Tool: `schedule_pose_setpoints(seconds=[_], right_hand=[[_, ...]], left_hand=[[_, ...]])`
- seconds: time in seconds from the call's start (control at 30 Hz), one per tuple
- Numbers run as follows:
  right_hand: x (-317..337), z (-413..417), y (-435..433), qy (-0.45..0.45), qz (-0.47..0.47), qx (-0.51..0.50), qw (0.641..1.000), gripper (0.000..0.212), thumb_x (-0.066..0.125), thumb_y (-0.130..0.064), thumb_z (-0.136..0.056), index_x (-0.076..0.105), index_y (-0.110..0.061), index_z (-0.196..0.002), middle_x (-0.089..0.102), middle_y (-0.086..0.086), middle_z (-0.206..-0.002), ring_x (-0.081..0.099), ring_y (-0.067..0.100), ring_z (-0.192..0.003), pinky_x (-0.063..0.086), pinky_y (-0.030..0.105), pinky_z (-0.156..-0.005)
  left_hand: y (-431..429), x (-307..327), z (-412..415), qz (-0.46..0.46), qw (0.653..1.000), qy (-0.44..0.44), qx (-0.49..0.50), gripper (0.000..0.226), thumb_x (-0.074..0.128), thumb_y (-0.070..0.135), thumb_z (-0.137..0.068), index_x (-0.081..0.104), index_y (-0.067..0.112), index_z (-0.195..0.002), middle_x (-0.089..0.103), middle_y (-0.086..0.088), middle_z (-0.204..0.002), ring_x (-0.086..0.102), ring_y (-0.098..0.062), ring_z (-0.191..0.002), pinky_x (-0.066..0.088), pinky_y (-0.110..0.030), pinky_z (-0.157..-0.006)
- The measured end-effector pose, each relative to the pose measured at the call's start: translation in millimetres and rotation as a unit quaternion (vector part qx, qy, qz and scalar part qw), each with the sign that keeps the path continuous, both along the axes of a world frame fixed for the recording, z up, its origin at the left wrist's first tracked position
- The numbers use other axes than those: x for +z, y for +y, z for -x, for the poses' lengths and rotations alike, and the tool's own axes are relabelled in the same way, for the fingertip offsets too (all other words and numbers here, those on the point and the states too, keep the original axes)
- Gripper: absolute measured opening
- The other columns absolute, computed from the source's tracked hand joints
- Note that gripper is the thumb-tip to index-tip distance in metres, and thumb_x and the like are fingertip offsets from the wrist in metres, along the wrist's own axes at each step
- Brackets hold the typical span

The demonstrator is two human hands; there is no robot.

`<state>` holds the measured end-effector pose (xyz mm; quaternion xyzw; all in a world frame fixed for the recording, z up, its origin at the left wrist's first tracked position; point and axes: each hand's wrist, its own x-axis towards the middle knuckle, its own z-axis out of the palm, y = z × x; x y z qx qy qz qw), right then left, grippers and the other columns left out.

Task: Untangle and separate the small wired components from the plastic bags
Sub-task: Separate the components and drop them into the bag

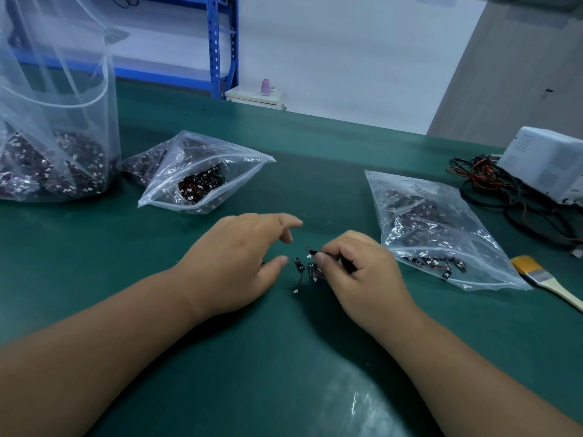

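Observation:
A small clump of black wired components [303, 270] with white plugs lies on the green mat between my hands. My right hand [356, 275] pinches one of these components at its fingertips, just above the clump. My left hand [239, 263] hovers to the left of it with fingers spread and relaxed, holding nothing. An open zip bag [202, 175] full of tangled components lies at the back left. A second zip bag [441, 231] lies flat at the right, with a few separated components near its mouth. A tall clear bag [53, 127] stands at the far left.
A paintbrush [545, 279] lies at the right edge beside the flat bag. A white device [549, 162] with tangled red and black cables [492, 190] sits at the back right. Blue shelving [220, 42] stands beyond the table's far edge.

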<state>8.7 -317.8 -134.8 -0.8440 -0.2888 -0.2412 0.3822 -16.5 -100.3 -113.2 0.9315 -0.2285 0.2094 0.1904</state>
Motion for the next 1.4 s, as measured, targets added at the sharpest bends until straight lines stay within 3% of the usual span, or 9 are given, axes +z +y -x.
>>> schedule_pose_setpoints(seconds=[0.17,0.37,0.5,0.63,0.83,1.0,1.13,1.23,1.4], right_hand=[[-5,-15,-12,0.115,-0.105,-0.089,0.984,0.019,0.077,-0.017,-0.082,0.069,-0.024,-0.066,0.063,-0.012,-0.066,0.058,0.004,-0.065,0.04,0.012,-0.06],[-10,-22,-15,0.126,-0.132,-0.127,0.975,0.014,0.078,-0.024,-0.078,0.065,-0.029,-0.073,0.06,-0.015,-0.063,0.05,0.002,-0.055,0.038,0.012,-0.052],[-10,-23,-15,0.101,-0.117,-0.134,0.979,0.017,0.079,-0.022,-0.08,0.067,-0.033,-0.077,0.061,-0.017,-0.071,0.053,0.004,-0.064,0.04,0.02,-0.062],[-9,-20,-15,0.083,-0.039,-0.118,0.989,0.022,0.076,-0.017,-0.084,0.072,-0.034,-0.071,0.064,-0.017,-0.075,0.058,0.001,-0.079,0.04,0.013,-0.07],[-7,-19,-14,0.069,0.007,-0.124,0.99,0.013,0.068,-0.016,-0.092,0.077,-0.019,-0.083,0.06,-0.001,-0.077,0.056,0.008,-0.08,0.045,0.026,-0.073],[-5,-17,-13,0.043,-0.009,-0.122,0.992,0.014,0.068,-0.01,-0.092,0.079,-0.015,-0.099,0.062,-0.004,-0.077,0.055,-0.004,-0.08,0.036,0.003,-0.072],[-5,-17,-12,0.085,-0.009,-0.109,0.99,0.021,0.072,-0.004,-0.086,0.079,-0.018,-0.1,0.062,-0.021,-0.081,0.055,-0.013,-0.077,0.035,0.001,-0.071],[-7,-17,-11,0.107,0.006,-0.124,0.987,0.029,0.068,-0.001,-0.081,0.078,-0.023,-0.097,0.061,-0.023,-0.082,0.054,-0.009,-0.073,0.036,0.005,-0.069],[-4,-14,-12,0.071,-0.006,-0.124,0.99,0.032,0.064,0.006,-0.077,0.076,-0.02,-0.091,0.057,-0.017,-0.08,0.053,0.001,-0.069,0.042,0.019,-0.068]], left_hand=[[10,4,-2,-0.112,0.987,0.076,0.092,0.035,0.044,0.049,-0.07,0.054,0.036,-0.101,0.056,0.019,-0.097,0.052,-0.01,-0.097,0.041,-0.034,-0.09],[14,2,-9,-0.143,0.979,0.104,0.096,0.011,0.05,0.046,-0.081,0.053,0.036,-0.084,0.053,0.018,-0.086,0.048,-0.009,-0.088,0.041,-0.032,-0.085],[13,1,-9,-0.15,0.982,0.082,0.085,0.011,0.051,0.044,-0.086,0.059,0.037,-0.088,0.056,0.019,-0.089,0.051,-0.006,-0.091,0.041,-0.032,-0.088],[12,0,-10,-0.146,0.985,0.063,0.071,0.015,0.05,0.042,-0.091,0.063,0.038,-0.097,0.059,0.02,-0.094,0.052,-0.006,-0.095,0.04,-0.034,-0.092],[10,-1,-11,-0.117,0.99,0.047,0.062,0.014,0.052,0.039,-0.093,0.064,0.037,-0.101,0.063,0.021,-0.089,0.057,-0.009,-0.091,0.04,-0.033,-0.088],[8,-2,-10,-0.103,0.994,0.026,0.04,0.013,0.056,0.035,-0.092,0.065,0.037,-0.101,0.065,0.021,-0.09,0.059,-0.009,-0.09,0.043,-0.033,-0.086],[7,-3,-9,-0.102,0.995,0.009,0.014,0.01,0.061,0.031,-0.09,0.065,0.036,-0.098,0.064,0.019,-0.088,0.058,-0.01,-0.087,0.044,-0.033,-0.083],[7,-1,-8,-0.094,0.996,0.005,-0.005,0.012,0.064,0.027,-0.088,0.066,0.034,-0.097,0.064,0.018,-0.088,0.059,-0.012,-0.086,0.046,-0.035,-0.082],[3,0,-5,-0.061,0.998,-0.001,-0.028,0.013,0.07,0.021,-0.084,0.066,0.027,-0.095,0.066,0.015,-0.088,0.061,-0.016,-0.084,0.05,-0.039,-0.082]])
